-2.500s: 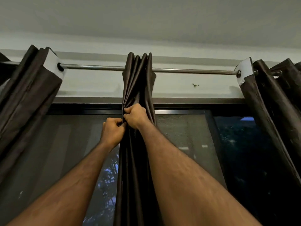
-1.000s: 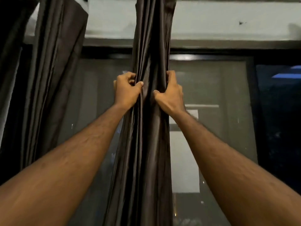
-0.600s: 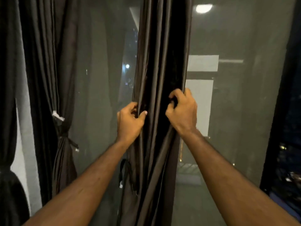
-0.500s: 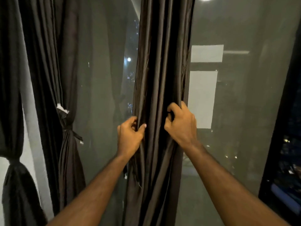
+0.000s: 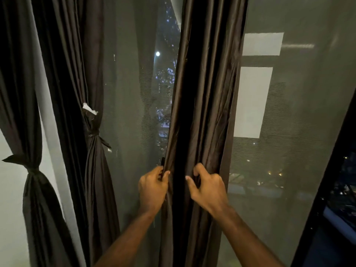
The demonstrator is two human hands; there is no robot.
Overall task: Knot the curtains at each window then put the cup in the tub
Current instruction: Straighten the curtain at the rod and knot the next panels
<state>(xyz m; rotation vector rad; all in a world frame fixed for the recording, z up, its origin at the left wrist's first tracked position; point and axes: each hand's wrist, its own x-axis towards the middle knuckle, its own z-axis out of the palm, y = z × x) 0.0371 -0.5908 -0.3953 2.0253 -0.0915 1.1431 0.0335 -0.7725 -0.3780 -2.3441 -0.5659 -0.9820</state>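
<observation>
At nine o'clock, against the pale wall [image 5: 11, 199], hangs a dark brown pleated fabric curtain [image 5: 32, 199] already knotted at its waist. Just right of it, a second dark brown curtain [image 5: 94, 170] is knotted too, before the grey mesh window screen [image 5: 127, 112]. Centre frame, an unknotted dark brown satin curtain [image 5: 204, 93] hangs straight. At six o'clock the left hand [image 5: 153, 189] pinches its left edge; the right hand [image 5: 207, 187] clutches its right folds with curled fingers. Neither cup nor tub shows.

Dark brown curtain [image 5: 204, 93] of smooth, faintly glossy cloth, fine matt mesh screen [image 5: 300, 112] over window
</observation>
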